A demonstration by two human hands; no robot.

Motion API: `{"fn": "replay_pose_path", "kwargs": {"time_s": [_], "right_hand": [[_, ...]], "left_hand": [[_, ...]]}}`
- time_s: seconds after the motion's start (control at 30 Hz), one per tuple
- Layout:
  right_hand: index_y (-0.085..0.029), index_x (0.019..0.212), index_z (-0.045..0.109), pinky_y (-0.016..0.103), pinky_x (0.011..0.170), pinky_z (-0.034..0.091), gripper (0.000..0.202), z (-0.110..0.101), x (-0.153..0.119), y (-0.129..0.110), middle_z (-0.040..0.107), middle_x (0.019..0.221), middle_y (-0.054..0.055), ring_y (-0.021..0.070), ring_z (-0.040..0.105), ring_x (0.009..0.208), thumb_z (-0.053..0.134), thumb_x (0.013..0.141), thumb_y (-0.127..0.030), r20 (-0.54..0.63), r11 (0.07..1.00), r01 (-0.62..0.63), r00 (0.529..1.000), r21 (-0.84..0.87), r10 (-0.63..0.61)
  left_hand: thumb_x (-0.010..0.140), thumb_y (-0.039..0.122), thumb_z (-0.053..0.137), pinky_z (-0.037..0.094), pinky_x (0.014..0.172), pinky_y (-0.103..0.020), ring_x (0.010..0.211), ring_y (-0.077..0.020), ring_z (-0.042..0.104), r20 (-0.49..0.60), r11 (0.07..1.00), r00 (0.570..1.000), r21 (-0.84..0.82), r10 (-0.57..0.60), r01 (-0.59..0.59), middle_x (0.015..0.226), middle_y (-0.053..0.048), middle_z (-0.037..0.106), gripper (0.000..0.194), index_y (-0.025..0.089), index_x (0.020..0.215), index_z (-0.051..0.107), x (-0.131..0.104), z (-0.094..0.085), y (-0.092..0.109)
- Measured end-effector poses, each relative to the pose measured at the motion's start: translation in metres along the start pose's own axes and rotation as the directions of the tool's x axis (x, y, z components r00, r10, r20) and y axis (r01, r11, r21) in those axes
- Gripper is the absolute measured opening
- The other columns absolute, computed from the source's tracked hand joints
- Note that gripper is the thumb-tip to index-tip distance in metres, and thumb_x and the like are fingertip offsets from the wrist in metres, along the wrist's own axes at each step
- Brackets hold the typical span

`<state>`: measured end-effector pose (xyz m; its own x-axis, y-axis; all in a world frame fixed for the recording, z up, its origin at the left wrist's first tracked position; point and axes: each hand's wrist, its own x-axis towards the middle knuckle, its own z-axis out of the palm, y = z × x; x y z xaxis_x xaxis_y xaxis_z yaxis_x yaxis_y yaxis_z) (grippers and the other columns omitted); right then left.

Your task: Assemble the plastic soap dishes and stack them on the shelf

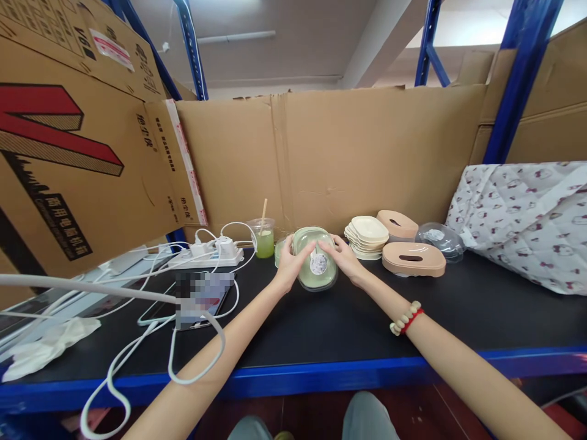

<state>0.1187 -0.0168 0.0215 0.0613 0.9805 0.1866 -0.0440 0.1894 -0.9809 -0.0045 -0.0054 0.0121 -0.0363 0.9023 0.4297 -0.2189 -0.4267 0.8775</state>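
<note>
Both hands hold a light green, rounded-square container (306,276) between them, above the black table top. A round printed sticker (318,263) shows on its front face. My left hand (290,264) wraps its left side, and my right hand (345,258) grips the right side, with the thumbs meeting near the sticker. Behind my left fingers, part of another pale green piece (277,252) shows. Just right of my right hand stands a stack of cream plates or lids (367,235).
Two peach oval lids with slots (415,267) and a clear plastic cover (438,235) lie at the right, by a patterned quilted bag (527,220). At the left are a drink cup (265,243), a power strip (206,259), a phone (206,296), loose white cables and a crumpled tissue (52,345).
</note>
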Motion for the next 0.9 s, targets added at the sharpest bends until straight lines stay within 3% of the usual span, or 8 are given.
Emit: {"fn": "replay_pose_path", "kwargs": {"time_s": [0.1, 0.2, 0.63, 0.9], "right_hand": [[-0.016, 0.105, 0.054, 0.018, 0.079, 0.049, 0.066, -0.0001, -0.0004, 0.0016, 0.061, 0.110, 0.004, 0.0086, 0.059, 0.092, 0.073, 0.051, -0.049, 0.010, 0.995, 0.098, 0.995, 0.025, -0.098], [-0.016, 0.100, 0.057, 0.018, 0.080, 0.049, 0.070, -0.0012, -0.0001, 0.0032, 0.061, 0.111, 0.005, 0.0095, 0.059, 0.094, 0.073, 0.045, -0.056, -0.003, 0.985, 0.170, 0.985, 0.020, -0.170], [-0.013, 0.096, 0.062, 0.022, 0.076, 0.048, 0.079, -0.0036, -0.0008, 0.0019, 0.064, 0.096, 0.006, 0.0123, 0.059, 0.087, 0.069, 0.040, -0.068, 0.025, 0.994, 0.090, 0.996, -0.065, -0.088], [-0.018, 0.103, 0.058, 0.024, 0.087, 0.048, 0.074, -0.0029, 0.0054, 0.0100, 0.061, 0.109, 0.005, 0.0139, 0.057, 0.102, 0.068, 0.048, -0.066, -0.009, 0.985, 0.153, 0.988, -0.079, -0.155]], "left_hand": [[0.055, 0.030, 0.076, 0.045, 0.083, -0.028, 0.091, -0.0190, 0.061, 0.086, 0.994, 0.992, 0.042, 0.094, -0.098, 0.090, -0.003, 0.065, 0.035, 0.019, 0.084, 0.058, 0.0012, -0.0016, 0.0036], [0.058, 0.030, 0.075, 0.045, 0.080, -0.026, 0.088, -0.0177, 0.061, 0.115, 0.994, 0.988, 0.037, 0.101, -0.106, 0.088, -0.002, 0.065, 0.031, 0.019, 0.083, 0.059, 0.0002, -0.0010, 0.0055], [0.062, 0.039, 0.073, 0.043, 0.073, -0.026, 0.074, -0.0144, 0.054, 0.093, 0.997, 0.995, 0.067, 0.025, -0.031, 0.072, 0.001, 0.056, 0.031, 0.018, 0.070, 0.052, -0.0019, -0.0024, -0.0007], [0.067, 0.028, 0.070, 0.042, 0.076, -0.025, 0.081, -0.0147, 0.055, 0.106, 0.998, 0.993, 0.041, -0.044, 0.040, 0.078, 0.000, 0.058, 0.020, 0.018, 0.076, 0.055, -0.0029, -0.0006, 0.0028]]}}
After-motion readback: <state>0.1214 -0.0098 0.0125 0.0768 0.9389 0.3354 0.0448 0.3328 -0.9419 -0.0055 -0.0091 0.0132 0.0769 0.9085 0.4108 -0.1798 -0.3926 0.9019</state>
